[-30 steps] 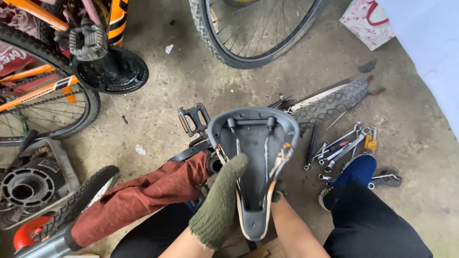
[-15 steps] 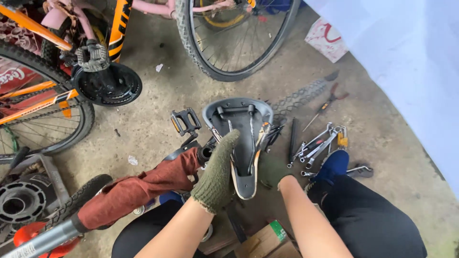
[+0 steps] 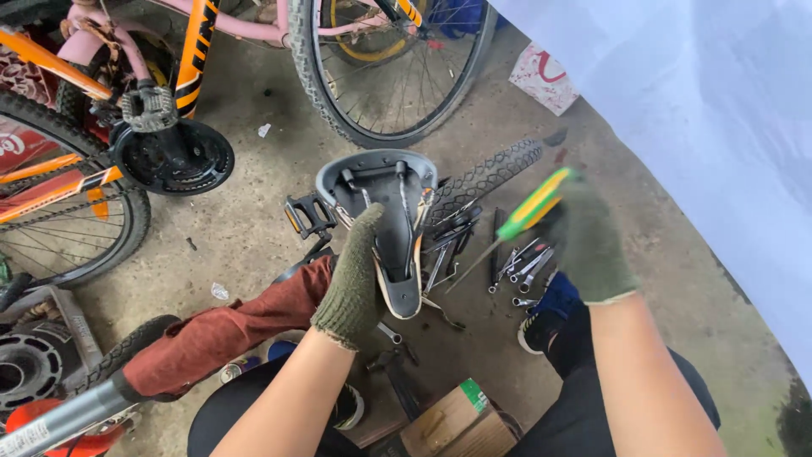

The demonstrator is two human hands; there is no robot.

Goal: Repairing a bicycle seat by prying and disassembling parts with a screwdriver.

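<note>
Left hand (image 3: 353, 275), in an olive knit glove, clamped around the left edge of an upturned bicycle saddle (image 3: 391, 224); underside and rails facing the camera, wide rear end away, nose pointing toward the body. Saddle held above the floor, roughly centre of view, over the knees.

Right hand (image 3: 589, 241), same kind of glove, closed around the green-and-yellow handle of a screwdriver (image 3: 514, 224). Shaft angled down and left, tip near the saddle's right edge; contact with the saddle not discernible. Hand and handle motion-blurred.

Directly below the screwdriver: spanners and wrenches (image 3: 524, 269) scattered on the concrete floor (image 3: 254, 220), just beside a blue shoe (image 3: 548, 311). Black pedal (image 3: 304, 216) just left of the saddle. Loose tyre (image 3: 486, 173) lying behind the saddle, running up and right. Rust-red cloth (image 3: 224, 326) draped across lower left, next to a small tyre. Cardboard box (image 3: 448, 419) with a green label between the legs at bottom edge.

Further out: spoked bicycle wheel (image 3: 389, 72) at top centre; orange-and-pink bike frame with black chainring guard (image 3: 173, 156) at upper left; second wheel at far left. White sheet (image 3: 702, 127) covering the right side of view.
</note>
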